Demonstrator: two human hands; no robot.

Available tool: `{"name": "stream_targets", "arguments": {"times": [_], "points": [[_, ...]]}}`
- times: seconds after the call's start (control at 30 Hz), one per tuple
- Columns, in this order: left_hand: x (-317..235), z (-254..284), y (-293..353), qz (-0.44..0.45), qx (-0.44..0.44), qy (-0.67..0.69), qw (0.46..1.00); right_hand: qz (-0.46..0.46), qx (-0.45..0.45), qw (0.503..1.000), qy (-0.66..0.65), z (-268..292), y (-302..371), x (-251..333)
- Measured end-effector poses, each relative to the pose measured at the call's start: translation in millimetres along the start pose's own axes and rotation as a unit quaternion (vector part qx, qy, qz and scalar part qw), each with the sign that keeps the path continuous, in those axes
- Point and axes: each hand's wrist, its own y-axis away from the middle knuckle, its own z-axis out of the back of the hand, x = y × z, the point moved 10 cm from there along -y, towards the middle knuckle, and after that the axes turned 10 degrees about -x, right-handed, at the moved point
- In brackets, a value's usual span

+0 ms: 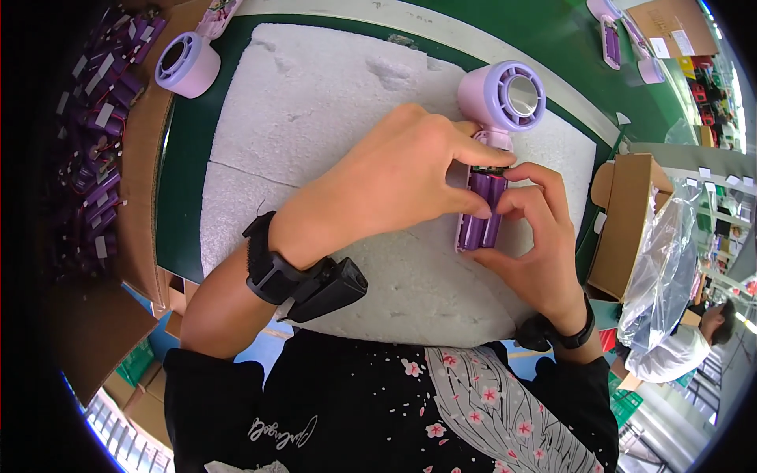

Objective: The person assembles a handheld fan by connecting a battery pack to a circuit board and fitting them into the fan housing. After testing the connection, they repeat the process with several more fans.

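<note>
A pale pink and lilac handheld fan (481,98) lies on the white foam board with its round head away from me and its handle toward me. The handle is open, showing a purple battery pack (477,230) of two cells side by side. Above the cells a strip of circuit board (490,169) peeks out. My left hand (386,177) reaches over from the left, thumb on the cells and index finger by the circuit board. From the right, my right hand (544,244) grips the handle, its thumb at the near end and bent fingers along the side.
Left of the foam board (276,102) stand another fan head (189,65) and a cardboard box (142,181) of purple battery packs (98,158). A box with clear plastic (658,268) is at right. More fan parts (611,39) lie far right. A person (678,351) sits beyond.
</note>
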Motion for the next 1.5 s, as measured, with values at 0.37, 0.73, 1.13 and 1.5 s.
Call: {"name": "stream_targets", "arguments": {"times": [0.37, 0.73, 1.13, 1.5], "points": [[5.6, -8.5, 6.2, 0.037, 0.006, 0.01, 0.999, -0.03, -0.052, 0.994, -0.091, 4.5, -6.0, -22.8], [8.9, -13.7, 7.2, 0.006, -0.013, 0.012, 1.0, 0.114, -0.069, 0.991, -0.025, 5.5, -9.1, 3.8], [15.4, -34.9, 6.1, -0.002, 0.003, 0.008, 1.0, 0.105, 0.062, 0.986, 0.117, 2.0, 18.3, 27.3], [14.1, 24.7, -2.3, -0.029, -0.195, 0.001, 0.98, 0.05, -0.141, 0.974, 0.168, 19.6, -38.5, -28.6]]}}
